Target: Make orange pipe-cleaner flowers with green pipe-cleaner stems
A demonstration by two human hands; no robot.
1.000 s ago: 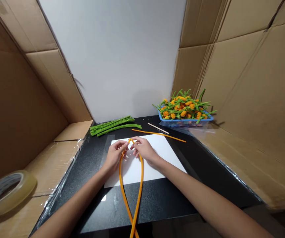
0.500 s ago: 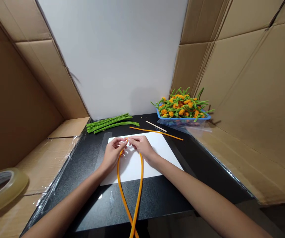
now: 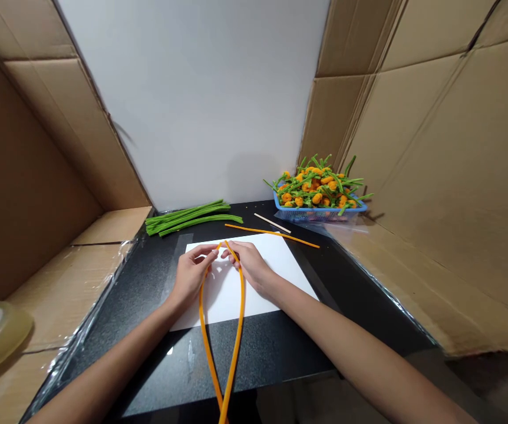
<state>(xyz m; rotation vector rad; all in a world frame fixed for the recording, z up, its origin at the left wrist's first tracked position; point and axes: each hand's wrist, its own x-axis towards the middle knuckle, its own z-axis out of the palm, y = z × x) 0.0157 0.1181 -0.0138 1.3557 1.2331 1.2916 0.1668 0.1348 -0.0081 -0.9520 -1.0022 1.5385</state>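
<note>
Over the white paper (image 3: 254,294), my left hand (image 3: 193,269) and my right hand (image 3: 249,263) hold orange pipe cleaners (image 3: 240,306) between thumbs and fingers. The upper ends come close together between my fingertips. From there two long orange strands hang toward me, bow outward and cross past the table's front edge. The left strand runs from my left fingers and the right one from under my right thumb. Whether the strands are joined at the top, I cannot tell; their lower ends are out of view.
Green pipe cleaners (image 3: 192,217) lie bundled at the back left. One orange pipe cleaner (image 3: 276,234) and a thin pale stick (image 3: 272,222) lie behind the paper. A blue basket (image 3: 320,214) of orange-and-green pieces stands back right. A tape roll (image 3: 9,338) sits at left; cardboard walls flank the table.
My fingertips have moved slightly apart, and the orange strand ends now show between them. The right strand now shows along my right thumb. The whole view has shifted a little.
</note>
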